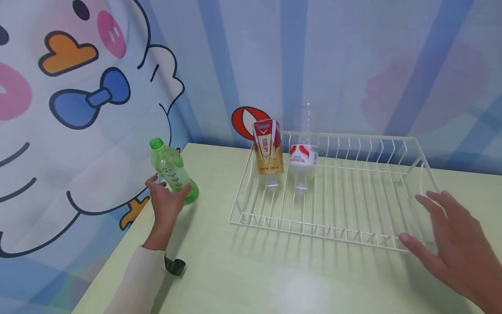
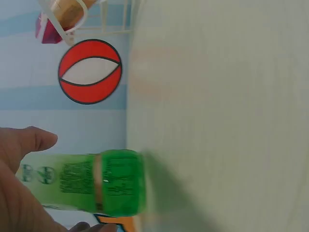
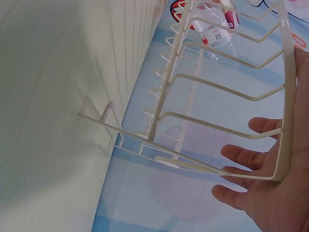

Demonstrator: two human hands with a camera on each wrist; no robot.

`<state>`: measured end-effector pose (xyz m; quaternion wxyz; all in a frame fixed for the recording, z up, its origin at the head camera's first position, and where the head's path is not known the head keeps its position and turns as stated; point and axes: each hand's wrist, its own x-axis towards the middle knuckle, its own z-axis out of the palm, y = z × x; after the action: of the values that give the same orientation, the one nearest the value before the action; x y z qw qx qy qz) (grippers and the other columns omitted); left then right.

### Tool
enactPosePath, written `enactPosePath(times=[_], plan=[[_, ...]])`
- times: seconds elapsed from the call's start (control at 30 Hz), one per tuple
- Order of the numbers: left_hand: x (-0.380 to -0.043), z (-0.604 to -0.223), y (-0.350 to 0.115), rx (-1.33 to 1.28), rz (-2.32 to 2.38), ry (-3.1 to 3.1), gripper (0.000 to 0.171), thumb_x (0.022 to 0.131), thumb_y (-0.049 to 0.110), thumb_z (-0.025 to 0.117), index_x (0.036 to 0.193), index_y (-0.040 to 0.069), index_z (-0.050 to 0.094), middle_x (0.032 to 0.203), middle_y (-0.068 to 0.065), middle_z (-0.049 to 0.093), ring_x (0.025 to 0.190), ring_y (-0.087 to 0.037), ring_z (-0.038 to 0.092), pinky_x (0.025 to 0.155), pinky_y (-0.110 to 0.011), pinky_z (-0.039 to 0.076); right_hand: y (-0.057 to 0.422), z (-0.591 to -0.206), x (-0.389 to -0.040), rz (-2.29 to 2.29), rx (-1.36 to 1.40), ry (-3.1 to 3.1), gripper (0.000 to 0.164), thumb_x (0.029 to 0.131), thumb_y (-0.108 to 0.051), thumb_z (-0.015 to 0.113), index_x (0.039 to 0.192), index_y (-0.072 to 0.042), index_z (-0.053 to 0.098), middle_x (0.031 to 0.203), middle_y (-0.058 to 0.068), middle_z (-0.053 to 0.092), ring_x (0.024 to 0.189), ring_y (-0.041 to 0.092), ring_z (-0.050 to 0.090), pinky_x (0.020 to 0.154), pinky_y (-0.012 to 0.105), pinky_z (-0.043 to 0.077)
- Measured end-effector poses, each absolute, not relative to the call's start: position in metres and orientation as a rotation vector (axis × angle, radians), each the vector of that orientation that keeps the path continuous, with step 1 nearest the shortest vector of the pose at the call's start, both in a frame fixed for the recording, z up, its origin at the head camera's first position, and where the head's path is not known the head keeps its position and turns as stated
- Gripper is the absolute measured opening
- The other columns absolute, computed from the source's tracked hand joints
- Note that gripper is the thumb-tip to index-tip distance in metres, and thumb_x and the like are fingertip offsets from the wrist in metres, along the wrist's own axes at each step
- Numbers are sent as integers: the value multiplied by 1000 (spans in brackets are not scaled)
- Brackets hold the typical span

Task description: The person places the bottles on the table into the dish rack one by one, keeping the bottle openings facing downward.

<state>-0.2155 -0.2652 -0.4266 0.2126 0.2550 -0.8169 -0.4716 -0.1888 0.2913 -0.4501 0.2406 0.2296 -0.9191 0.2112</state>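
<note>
While one hand works at each side of the frame, the left hand (image 1: 168,205), at left centre, has its thumb and fingers spread around one green bottle (image 1: 168,163); whether they touch it I cannot tell. This bottle stands upright on the pale table (image 1: 255,270), its green cap at the top. One dark device (image 1: 174,266) sits at the left wrist, just past the end of a white sleeve (image 1: 139,277).

At lower right, the right hand (image 1: 455,244) is empty, fingers extended and apart, beside the right end of one white wire rack (image 1: 318,237); contact cannot be told.

The rack, right of centre, holds two containers side by side toward its left end: one red-and-gold carton (image 1: 267,146) and, just right of it, one clear bottle (image 1: 303,155) with a red-and-white label. That makes three containers, two of them bottles.

Beyond, the blue wall covering (image 1: 337,65) shows one cartoon bird (image 1: 117,165) at upper left and one red-and-white ball (image 1: 237,122) at upper centre.
</note>
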Motion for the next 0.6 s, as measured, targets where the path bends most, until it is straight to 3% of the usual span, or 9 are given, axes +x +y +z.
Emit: enactPosePath(times=[0.6], plan=[[-230, -450, -278, 714, -1420, -2372, 82, 91, 13, 71, 154, 3, 19, 154, -24, 33, 141, -41, 34, 111, -53, 35, 291, -451, -189, 541, 623, -2519, 82, 91, -58, 61, 140, 6, 43, 140, 33, 38, 133, 49, 31, 112, 68, 18]])
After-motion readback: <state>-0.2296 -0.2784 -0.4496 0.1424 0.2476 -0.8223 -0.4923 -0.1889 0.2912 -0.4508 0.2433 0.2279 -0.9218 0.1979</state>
